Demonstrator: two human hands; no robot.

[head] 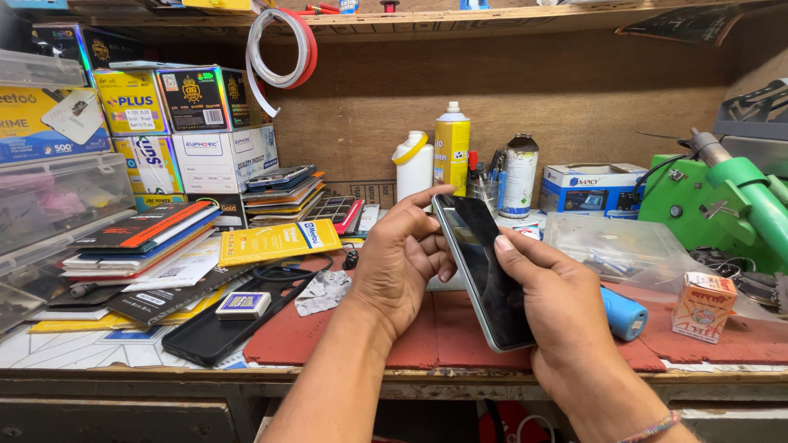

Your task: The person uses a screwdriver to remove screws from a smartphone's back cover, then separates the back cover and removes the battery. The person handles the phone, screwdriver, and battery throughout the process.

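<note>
A dark-screened smartphone with a pale metal rim is held tilted above a red mat, screen up. My left hand grips its left edge and top corner with curled fingers. My right hand holds the lower right side, thumb laid on the glass. A blue cylindrical tool lies on the mat just right of my right hand.
A black phone case with a small box on it lies at the left, beside stacked packets and boxes. Bottles and a spray can stand at the back. A green machine, clear plastic tray and small orange carton sit right.
</note>
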